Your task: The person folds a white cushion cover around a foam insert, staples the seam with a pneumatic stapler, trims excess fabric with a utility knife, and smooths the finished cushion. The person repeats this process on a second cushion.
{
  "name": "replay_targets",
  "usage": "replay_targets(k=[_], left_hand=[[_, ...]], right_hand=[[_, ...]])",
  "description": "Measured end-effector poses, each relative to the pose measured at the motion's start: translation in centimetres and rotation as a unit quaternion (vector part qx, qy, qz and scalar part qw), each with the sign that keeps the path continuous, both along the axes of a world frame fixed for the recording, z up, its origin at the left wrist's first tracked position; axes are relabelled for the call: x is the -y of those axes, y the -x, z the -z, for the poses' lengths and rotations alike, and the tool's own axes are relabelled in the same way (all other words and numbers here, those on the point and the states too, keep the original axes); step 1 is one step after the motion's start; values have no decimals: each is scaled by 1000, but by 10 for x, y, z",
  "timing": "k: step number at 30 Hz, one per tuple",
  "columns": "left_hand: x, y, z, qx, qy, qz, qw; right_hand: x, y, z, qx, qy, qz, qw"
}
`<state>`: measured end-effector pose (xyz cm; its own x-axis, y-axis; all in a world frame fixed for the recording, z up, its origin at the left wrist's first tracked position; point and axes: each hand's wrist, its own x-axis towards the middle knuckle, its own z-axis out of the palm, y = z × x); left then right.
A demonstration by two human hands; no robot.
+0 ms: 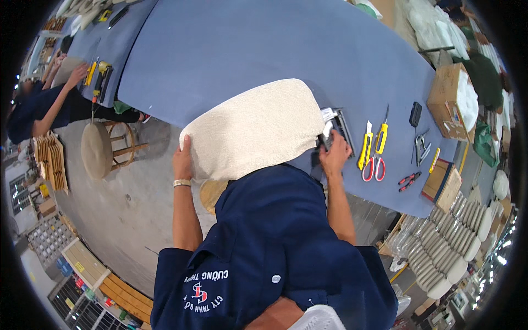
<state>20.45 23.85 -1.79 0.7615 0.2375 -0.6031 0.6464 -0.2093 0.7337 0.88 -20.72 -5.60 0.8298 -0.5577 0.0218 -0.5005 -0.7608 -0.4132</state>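
A cream fabric-covered cushion panel [253, 129] lies across the near edge of the blue-grey table [264, 44], its near side against my body. My left hand [183, 159] grips its left end, thumb on top and the other fingers hidden beneath. At the panel's right end, my right hand [335, 154] is closed around a silver and black staple gun [343, 127]. The panel's edge and my hand partly cover the tool.
Right of the staple gun lie a yellow utility knife [365, 146], a yellow-handled screwdriver [381, 138], red-handled scissors [374, 168] and red-black pliers [410, 181]. A cardboard box [444, 102] stands at the right edge. Another person works at left near a round-seated stool [97, 151].
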Motion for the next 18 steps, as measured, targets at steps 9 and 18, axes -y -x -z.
replay_targets(k=[9,18], left_hand=[[7,7,20,43,-49,9,998],[11,8,16,75,-68,-59,993]], right_hand=[[76,-12,8,-15,33,128,991],[30,-126,-20,-8,-248,-21,969]])
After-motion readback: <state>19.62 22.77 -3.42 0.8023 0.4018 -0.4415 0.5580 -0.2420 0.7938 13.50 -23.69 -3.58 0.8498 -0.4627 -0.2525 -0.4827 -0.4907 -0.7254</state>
